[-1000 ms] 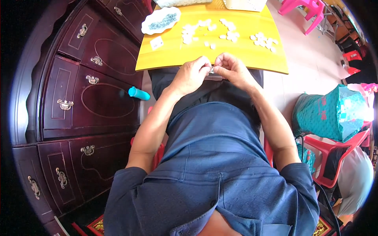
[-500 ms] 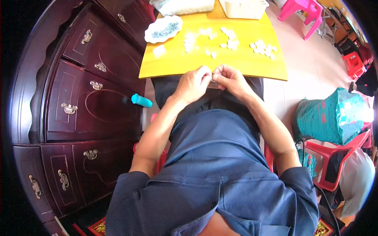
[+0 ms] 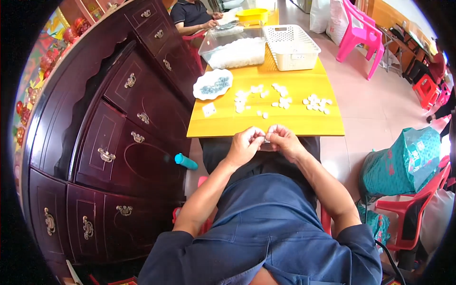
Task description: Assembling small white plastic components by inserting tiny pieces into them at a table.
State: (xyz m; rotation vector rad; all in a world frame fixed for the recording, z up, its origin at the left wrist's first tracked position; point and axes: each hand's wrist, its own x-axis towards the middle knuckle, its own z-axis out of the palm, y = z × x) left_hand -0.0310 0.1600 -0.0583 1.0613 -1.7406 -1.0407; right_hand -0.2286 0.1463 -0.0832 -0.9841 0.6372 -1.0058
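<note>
My left hand [image 3: 246, 146] and my right hand [image 3: 285, 141] meet just off the near edge of the yellow table [image 3: 266, 127], above my lap. Both are closed, thumbs and fingertips pinched together at one spot. A tiny pale bit shows between them, too small to name. Beyond my hands, small white round pieces [image 3: 316, 103] lie in several loose groups on the tabletop. To their left stands a scalloped white dish [image 3: 199, 90] with small grey-blue bits in it. A small white square [image 3: 209, 109] lies near the dish.
Farther back are a clear bin [image 3: 223, 42] of white pieces, a cream basket [image 3: 297, 59] and a yellow basin [image 3: 252, 16]. Another person's hands [image 3: 213, 20] work at the far left. Dark drawers [image 3: 128, 142] line my left; a teal bag [image 3: 399, 161] stands right.
My view has tilted up, bringing the far end of the table and the other person into sight. My two hands stay pinched together in nearly the same place over my lap.
</note>
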